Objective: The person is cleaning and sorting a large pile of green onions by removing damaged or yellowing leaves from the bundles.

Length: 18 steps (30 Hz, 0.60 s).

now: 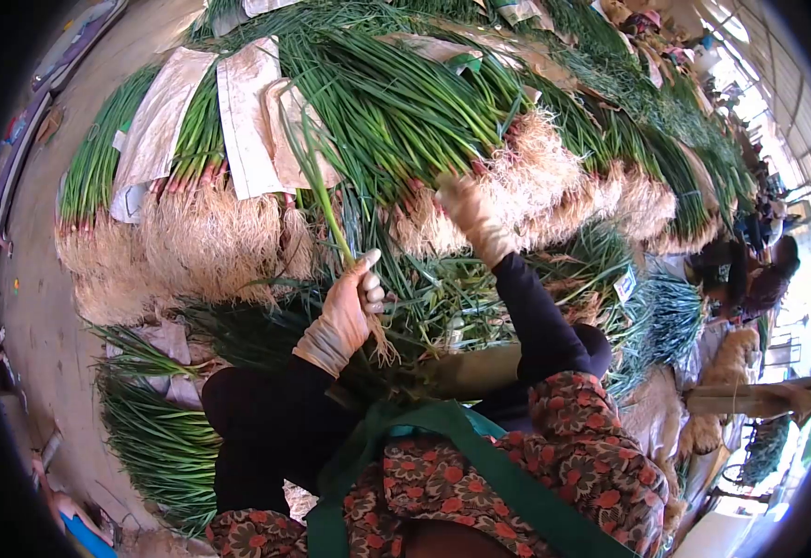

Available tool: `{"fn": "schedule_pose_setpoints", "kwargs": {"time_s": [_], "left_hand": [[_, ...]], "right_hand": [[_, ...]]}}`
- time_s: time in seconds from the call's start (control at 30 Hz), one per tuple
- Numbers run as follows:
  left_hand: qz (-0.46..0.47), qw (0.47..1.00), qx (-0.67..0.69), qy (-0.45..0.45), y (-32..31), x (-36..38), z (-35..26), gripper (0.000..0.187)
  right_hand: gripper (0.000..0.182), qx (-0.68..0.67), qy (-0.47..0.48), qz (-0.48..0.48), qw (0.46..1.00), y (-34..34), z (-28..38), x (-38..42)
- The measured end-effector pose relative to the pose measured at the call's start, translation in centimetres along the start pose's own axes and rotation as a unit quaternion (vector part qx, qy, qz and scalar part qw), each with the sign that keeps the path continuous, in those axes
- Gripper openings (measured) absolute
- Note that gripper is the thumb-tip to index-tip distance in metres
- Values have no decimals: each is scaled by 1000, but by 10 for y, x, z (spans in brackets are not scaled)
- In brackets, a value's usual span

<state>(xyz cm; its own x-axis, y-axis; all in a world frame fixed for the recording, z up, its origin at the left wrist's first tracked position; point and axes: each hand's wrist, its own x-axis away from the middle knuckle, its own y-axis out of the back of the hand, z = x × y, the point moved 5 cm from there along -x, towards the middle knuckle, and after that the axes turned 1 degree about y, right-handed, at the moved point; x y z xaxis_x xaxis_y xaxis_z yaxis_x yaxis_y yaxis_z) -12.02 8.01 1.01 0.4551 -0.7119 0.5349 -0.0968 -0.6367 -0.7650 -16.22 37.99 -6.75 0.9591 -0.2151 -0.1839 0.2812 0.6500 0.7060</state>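
Note:
My left hand [348,305], in a pale dirty glove, is closed around the lower stem of a green onion [329,216]. Its leaves point up and away, and its stringy roots hang below my fist. My right hand [472,219], gloved too, is stretched forward at the front edge of a large pile of green onions [410,116]. It is near their reddish bases, just left of a thick mass of pale roots [540,167]. Motion smears its fingers, so I cannot make out whether they grip anything.
Loose leaves and stalks [443,293] lie between the pile and my lap. Whitish sacks [247,121] cover part of the heap. More green onions [159,432] lie at lower left, beside the floor [38,344]. Other people [764,274] are at the right, near a wooden beam [750,400].

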Motion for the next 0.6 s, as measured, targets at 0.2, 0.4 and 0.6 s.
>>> {"fn": "schedule_pose_setpoints", "kwargs": {"time_s": [0.2,0.4,0.6], "left_hand": [[75,996,-19,46,-5,-11,1,34],[20,998,-50,25,6,-21,2,35],[-6,997,-78,7,3,-20,7,34]], "right_hand": [[26,145,-140,-19,979,61,88,-18],[17,-21,-38,-68,997,7,17,16],[23,-203,-126,-46,970,18,25,15]]}}
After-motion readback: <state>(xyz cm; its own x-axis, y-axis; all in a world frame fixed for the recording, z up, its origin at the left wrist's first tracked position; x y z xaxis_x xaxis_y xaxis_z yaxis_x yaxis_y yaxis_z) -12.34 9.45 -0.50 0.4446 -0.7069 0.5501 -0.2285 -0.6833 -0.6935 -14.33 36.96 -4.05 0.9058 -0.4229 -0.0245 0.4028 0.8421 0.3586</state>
